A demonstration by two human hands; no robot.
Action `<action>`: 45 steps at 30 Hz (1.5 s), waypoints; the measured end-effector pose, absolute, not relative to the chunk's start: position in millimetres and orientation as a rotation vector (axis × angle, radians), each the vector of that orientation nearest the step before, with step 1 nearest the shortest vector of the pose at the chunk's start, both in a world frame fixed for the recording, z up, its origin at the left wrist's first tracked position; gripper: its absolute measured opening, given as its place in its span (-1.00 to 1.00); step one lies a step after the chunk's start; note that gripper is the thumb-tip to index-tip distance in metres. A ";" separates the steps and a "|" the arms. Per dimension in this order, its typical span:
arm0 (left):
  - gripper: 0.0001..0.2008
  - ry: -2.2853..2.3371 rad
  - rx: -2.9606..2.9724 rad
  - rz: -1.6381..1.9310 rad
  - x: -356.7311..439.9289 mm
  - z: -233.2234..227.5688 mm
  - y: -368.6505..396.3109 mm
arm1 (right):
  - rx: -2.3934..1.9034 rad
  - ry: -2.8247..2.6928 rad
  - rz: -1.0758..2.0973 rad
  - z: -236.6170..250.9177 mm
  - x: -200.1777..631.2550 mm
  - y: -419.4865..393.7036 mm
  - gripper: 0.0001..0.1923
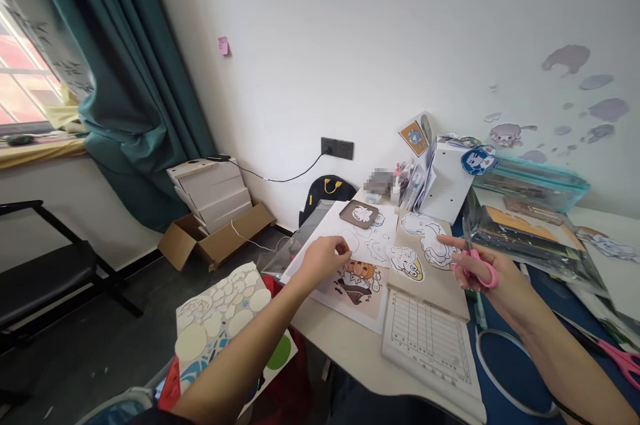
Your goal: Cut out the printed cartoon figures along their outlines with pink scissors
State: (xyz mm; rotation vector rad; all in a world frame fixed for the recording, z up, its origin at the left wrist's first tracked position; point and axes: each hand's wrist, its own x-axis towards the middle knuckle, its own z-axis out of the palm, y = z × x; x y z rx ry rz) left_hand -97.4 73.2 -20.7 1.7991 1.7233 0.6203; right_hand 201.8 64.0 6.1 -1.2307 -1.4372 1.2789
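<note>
My right hand grips pink-handled scissors, blades pointing up and away, with the index finger stretched toward a white cut-out on a beige board. Another cut-out, with a yellow part, lies on that board. My left hand is curled, thumb and fingertips close together, over the left part of a white sheet with drawn outlines. Whether something thin is between those fingers cannot be made out. Below it lies a printed picture with an orange figure. A small brown tray holds a paper cut-out.
A calendar-like grid pad lies at the table's front. At right are a metal ring, another pink pair of scissors and plastic-wrapped sheets. A white file holder stands behind. Leftover cut sheets sit lower left.
</note>
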 end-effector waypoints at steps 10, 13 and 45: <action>-0.81 1.355 1.943 0.025 -75.6 -2.9 102.3 | -1.250 -1.318 1.396 -6.6 206.5 65.6 -0.51; -0.83 1.312 2.000 -0.045 -72.1 5.4 105.7 | -1.251 -1.309 1.419 -7.7 203.9 63.6 -0.52; -0.67 0.903 2.109 0.369 36.5 93.6 124.8 | -0.885 -1.220 1.237 8.7 221.4 53.2 -0.73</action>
